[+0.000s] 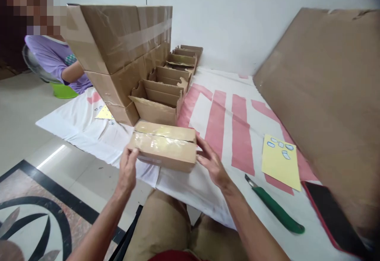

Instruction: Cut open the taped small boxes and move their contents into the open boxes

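The fingers of the left hand point(128, 168) hold the left end of a brown box point(166, 148), with the thumb near its front edge; the fingers of the right hand point(212, 164) are spread wide and touch the right end, so the box is gripped between both hands; the box is in the middle of the frame, and shiny clear tape goes along its top; I cannot tell if its bottom sits on the desk point(204, 190).

Just behind the box is a row of open boxes point(156, 110), going back toward the wall point(231, 27); to the left of that row, in the upper left of the frame, a tall stack of taped boxes point(115, 39) stands on the desk; a white cloth point(229, 134) with red stripes covers the desk.

Right of the right hand lies a yellow card point(279, 168) with little blue shapes on it; below it, in the lower right, is a knife point(276, 209) with a green handle; next to that lies a black phone point(335, 217) with a red edge; a big cardboard sheet point(326, 103) leans along the right side.

Far at the upper left, a person in a purple shirt point(49, 57) is behind the stack; shiny floor point(18, 106) shows at the left.
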The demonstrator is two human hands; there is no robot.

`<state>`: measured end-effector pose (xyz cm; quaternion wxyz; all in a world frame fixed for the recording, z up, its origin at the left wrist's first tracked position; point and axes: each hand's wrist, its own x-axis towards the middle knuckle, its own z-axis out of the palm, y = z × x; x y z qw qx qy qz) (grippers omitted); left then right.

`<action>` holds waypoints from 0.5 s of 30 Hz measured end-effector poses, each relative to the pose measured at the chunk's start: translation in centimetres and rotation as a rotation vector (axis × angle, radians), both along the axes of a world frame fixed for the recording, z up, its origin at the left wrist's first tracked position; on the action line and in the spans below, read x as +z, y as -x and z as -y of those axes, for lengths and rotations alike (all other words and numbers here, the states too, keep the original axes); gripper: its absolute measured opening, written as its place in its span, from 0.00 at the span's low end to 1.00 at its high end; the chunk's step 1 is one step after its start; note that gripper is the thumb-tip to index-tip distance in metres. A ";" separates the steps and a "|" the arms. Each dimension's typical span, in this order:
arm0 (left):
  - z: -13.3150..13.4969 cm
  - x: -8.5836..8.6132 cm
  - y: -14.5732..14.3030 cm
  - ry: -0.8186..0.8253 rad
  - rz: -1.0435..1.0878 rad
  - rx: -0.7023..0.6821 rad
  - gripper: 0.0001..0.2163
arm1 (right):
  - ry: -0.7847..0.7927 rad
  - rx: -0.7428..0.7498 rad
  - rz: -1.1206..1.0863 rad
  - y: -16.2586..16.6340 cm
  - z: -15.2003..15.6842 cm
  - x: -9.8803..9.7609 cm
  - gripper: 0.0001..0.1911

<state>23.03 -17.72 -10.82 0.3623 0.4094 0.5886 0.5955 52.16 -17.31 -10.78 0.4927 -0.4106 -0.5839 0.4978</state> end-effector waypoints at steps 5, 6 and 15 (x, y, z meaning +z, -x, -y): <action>4.3 0.5 -8.2 0.023 0.022 -0.280 0.26 | 0.057 -0.264 -0.109 -8.1 7.3 -1.1 0.31; 4.6 0.5 -8.9 0.027 0.033 -0.290 0.27 | 0.059 -0.302 -0.124 -8.6 8.0 -1.3 0.31; 4.6 0.7 -8.3 0.119 0.061 -0.195 0.32 | 0.115 -0.648 -0.079 -9.6 10.0 -2.0 0.23</action>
